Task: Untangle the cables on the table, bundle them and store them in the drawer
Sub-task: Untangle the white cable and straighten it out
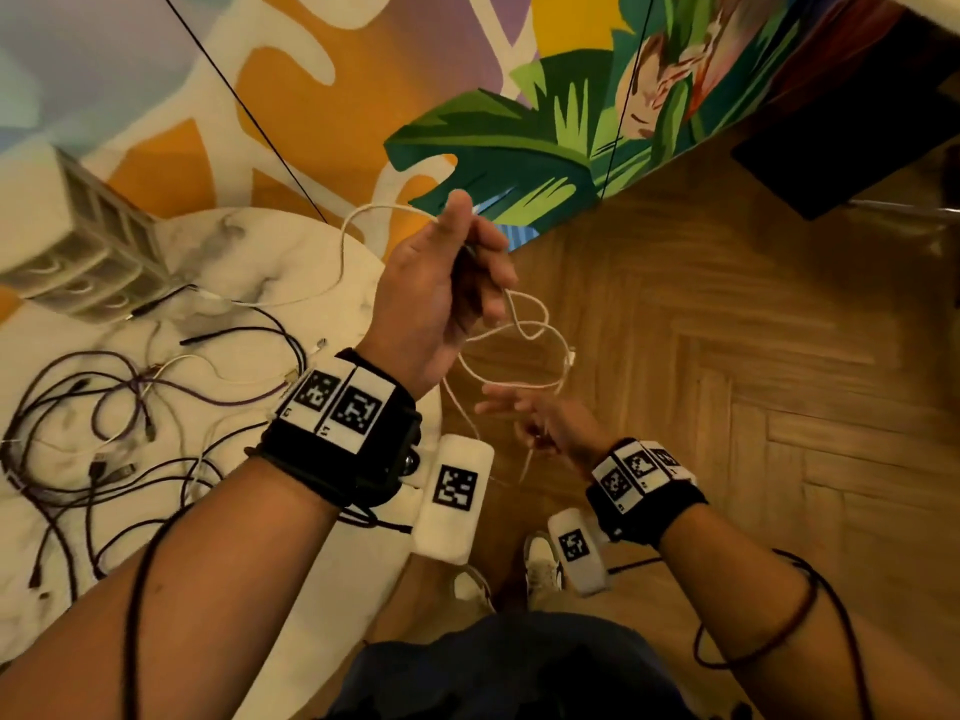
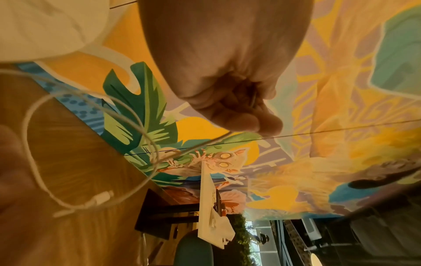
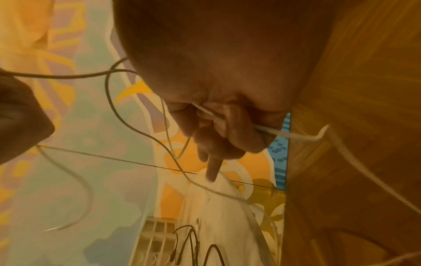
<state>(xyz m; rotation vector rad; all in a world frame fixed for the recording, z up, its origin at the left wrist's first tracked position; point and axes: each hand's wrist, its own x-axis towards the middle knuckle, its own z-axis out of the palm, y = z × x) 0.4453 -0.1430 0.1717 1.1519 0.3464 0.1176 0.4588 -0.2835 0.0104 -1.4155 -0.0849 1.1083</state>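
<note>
A white cable (image 1: 519, 324) hangs in loose loops over the floor, just off the table's right edge. My left hand (image 1: 457, 252) is raised and pinches the cable near its top; the left wrist view shows the fingers (image 2: 246, 115) curled on it, with the loop (image 2: 28, 144) and a white connector (image 2: 102, 197) dangling below. Lower down, my right hand (image 1: 530, 423) grips another stretch of the same cable (image 3: 293, 135), one finger (image 3: 213, 167) pointing out straight. A tangle of dark, purple and white cables (image 1: 104, 407) lies on the marble table (image 1: 249, 262).
A pale drawer unit (image 1: 78, 236) stands at the table's far left. Wooden parquet floor (image 1: 727, 356) spreads to the right, with a painted wall behind and a dark piece of furniture (image 1: 857, 142) at the top right. My shoes (image 1: 540, 563) are below the hands.
</note>
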